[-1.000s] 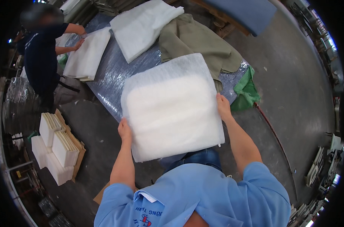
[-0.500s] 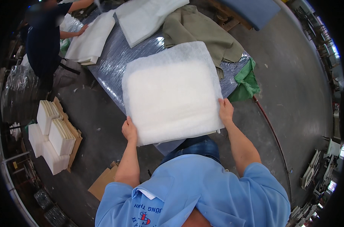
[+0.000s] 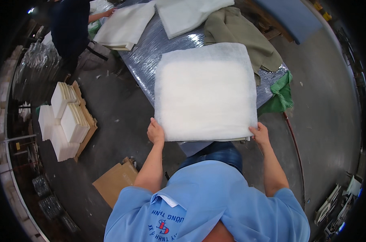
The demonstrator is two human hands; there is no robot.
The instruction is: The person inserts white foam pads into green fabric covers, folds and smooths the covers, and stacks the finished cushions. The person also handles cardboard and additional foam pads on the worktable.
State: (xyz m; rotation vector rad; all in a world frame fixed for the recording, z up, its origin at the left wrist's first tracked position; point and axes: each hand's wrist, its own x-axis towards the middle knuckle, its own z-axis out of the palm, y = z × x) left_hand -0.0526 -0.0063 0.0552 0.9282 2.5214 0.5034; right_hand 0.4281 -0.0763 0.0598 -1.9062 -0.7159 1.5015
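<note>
Both hands, left hand [image 3: 155, 132] and right hand [image 3: 260, 134], fingers gripping the white padded sheet [image 3: 205, 92]

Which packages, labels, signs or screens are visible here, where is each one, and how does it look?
Flat brown cardboard sheet: on the floor, left of the person.
Stacks of white square packs: on brown cardboard at far left.
Clear plastic-wrapped bundles: upper left, shiny.
Large white square padded sheet: held at its near edge by left hand and right hand.
No signs or screens.

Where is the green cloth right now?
In the head view, the green cloth hangs off the right corner of the plastic-wrapped table, just right of the big white pad and below the olive cloth.
</note>
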